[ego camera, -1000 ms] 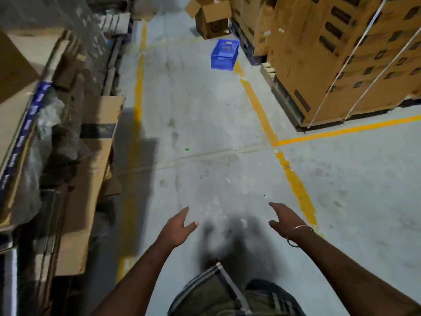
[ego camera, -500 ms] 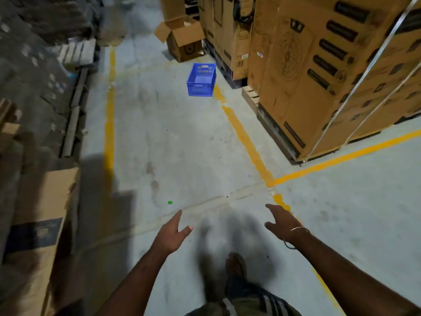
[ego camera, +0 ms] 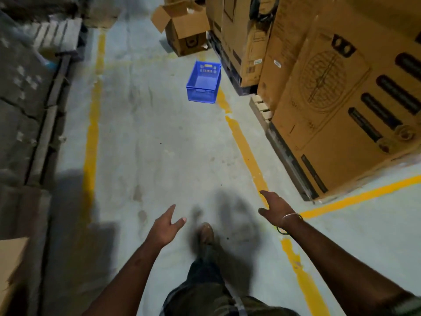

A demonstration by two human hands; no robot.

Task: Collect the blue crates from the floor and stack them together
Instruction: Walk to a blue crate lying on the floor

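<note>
Currently nothing is held: left hand (ego camera: 164, 227) and right hand (ego camera: 274, 207) are spread, empty. One blue crate (ego camera: 203, 82) is seen upright on the floor (ego camera: 148, 144) ahead, beside the palletised cartons (ego camera: 330, 92). Likely light, rigid, empty plastic; best gripped at the end-wall handle slots.

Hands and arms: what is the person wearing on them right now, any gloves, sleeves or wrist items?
No gloves; both forearms are bare. The left hand has nothing on its wrist. The right hand has a thin metal bangle and a dark band at the wrist. A sleeve edge shows at the right upper arm.
</note>
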